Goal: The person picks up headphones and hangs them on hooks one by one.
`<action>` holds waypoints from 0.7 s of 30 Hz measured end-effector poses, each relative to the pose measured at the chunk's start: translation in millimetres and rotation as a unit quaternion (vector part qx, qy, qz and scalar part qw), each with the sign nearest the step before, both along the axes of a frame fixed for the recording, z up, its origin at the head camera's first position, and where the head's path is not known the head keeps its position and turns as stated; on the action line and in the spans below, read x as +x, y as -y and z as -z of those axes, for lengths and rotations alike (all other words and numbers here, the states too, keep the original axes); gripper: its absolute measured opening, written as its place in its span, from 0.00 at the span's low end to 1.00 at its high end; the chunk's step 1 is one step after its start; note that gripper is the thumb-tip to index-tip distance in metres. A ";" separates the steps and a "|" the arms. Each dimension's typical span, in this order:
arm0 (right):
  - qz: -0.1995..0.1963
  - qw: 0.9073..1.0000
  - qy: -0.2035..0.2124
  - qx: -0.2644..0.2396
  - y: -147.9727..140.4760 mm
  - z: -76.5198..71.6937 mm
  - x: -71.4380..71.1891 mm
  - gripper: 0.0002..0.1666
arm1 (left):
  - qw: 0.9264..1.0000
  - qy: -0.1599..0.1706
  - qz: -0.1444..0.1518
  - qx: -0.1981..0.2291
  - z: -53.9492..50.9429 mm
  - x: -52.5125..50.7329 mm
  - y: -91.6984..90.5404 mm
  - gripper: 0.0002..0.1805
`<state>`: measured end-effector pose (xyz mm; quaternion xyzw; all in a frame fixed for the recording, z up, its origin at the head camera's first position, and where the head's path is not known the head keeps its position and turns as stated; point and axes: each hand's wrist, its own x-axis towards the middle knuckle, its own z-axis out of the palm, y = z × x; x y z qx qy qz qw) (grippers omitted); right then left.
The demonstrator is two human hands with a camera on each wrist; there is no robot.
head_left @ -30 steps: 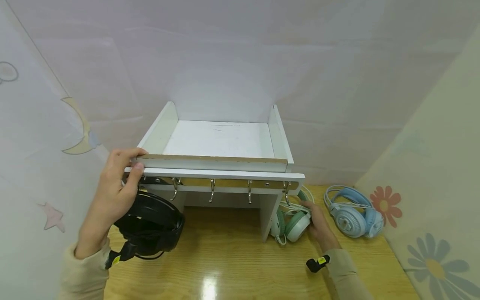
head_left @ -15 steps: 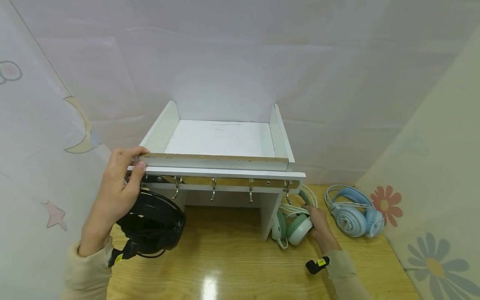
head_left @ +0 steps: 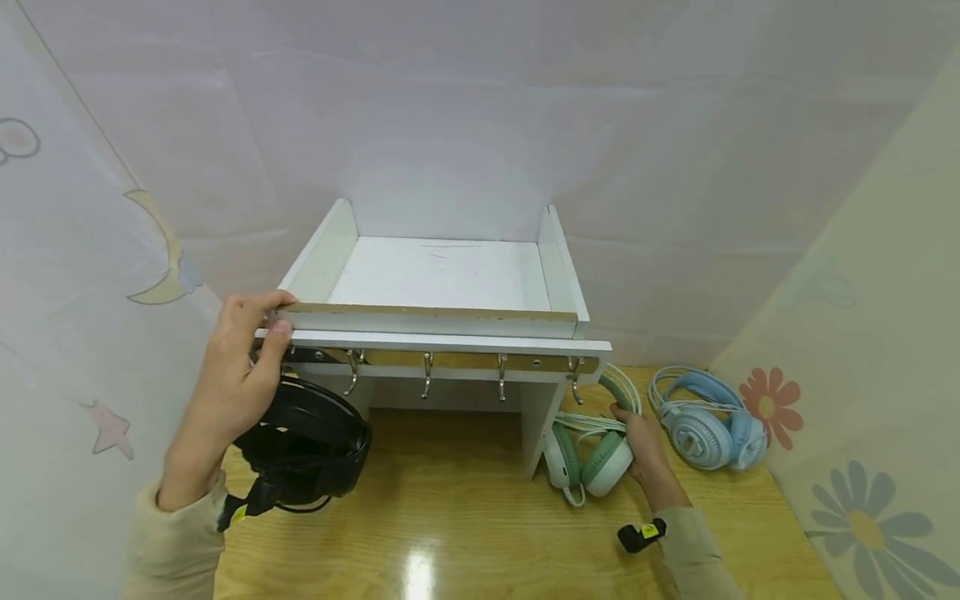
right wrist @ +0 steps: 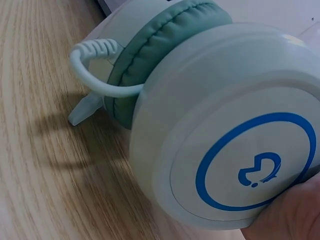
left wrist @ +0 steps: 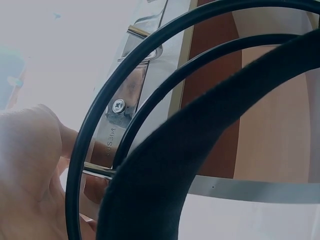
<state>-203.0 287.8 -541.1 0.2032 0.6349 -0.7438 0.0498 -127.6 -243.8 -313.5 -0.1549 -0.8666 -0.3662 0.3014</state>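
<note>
At the left front corner of a white wooden shelf [head_left: 442, 342], my left hand [head_left: 243, 362] grips the board, thumb in front and fingers over the top edge. Black headphones [head_left: 318, 425] hang from the leftmost hook just below that hand; the left wrist view shows their thin double band and wide strap [left wrist: 150, 165] on a metal hook [left wrist: 99, 170]. Beside the shelf's right side panel, my right hand [head_left: 645, 450] holds white headphones with green ear pads [head_left: 609, 462], a white cable bundled on them. In the right wrist view an ear cup [right wrist: 240, 130] bears a blue ring.
Several metal hooks [head_left: 427, 375] line the shelf's front rail. Light blue headphones [head_left: 705, 425] lie on the wooden table [head_left: 450, 517] at the right, near a flower-printed side wall [head_left: 862, 417]. A pale wall [head_left: 450, 125] stands behind the shelf.
The white-and-green headphones have lifted and shifted slightly right and toward me with my right hand. My left hand stays on the shelf corner, and the black headphones keep their place.
</note>
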 end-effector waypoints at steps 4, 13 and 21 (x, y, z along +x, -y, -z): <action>0.007 1.000 -0.013 -0.004 -0.9 -0.9 2.8 0.20 | 1.000 0.000 -0.002 0.000 -0.4 0.4 -0.8 0.18; 0.016 0.999 -0.034 0.016 -4.2 -7.6 12.8 0.04 | 1.000 -0.011 0.002 -0.001 -1.0 -0.6 -3.1 0.17; 0.016 0.998 -0.050 0.029 -7.1 -12.5 20.0 0.04 | 1.000 -0.008 -0.004 0.007 0.0 0.6 -3.6 0.17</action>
